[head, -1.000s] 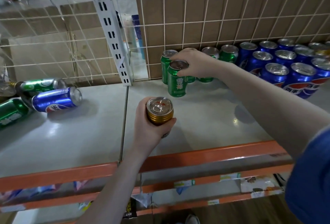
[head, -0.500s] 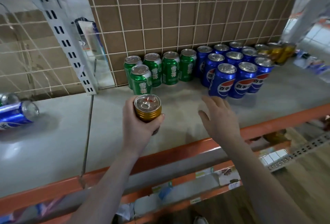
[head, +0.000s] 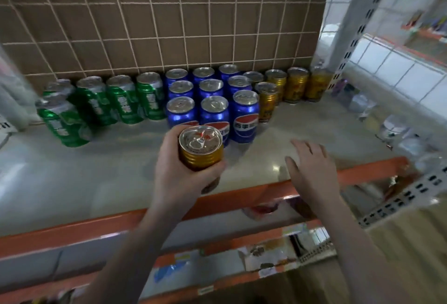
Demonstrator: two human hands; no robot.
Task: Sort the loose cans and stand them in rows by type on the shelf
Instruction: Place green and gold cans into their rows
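Gripping a gold can (head: 200, 148), the left hand (head: 179, 173) faces Pepsi-logo cans (head: 245, 116) — upright.

The left hand (head: 180, 173) covers the lower body of the gold can (head: 200, 148), so its label cannot be read. That can also hides the lower fronts of two blue cans (head: 214, 112) directly behind it. Left of the blue cans, the green cans (head: 96, 102) are motion-blurred; their print is illegible. Objects right of the gold row (head: 296, 85) are too blurred to identify.
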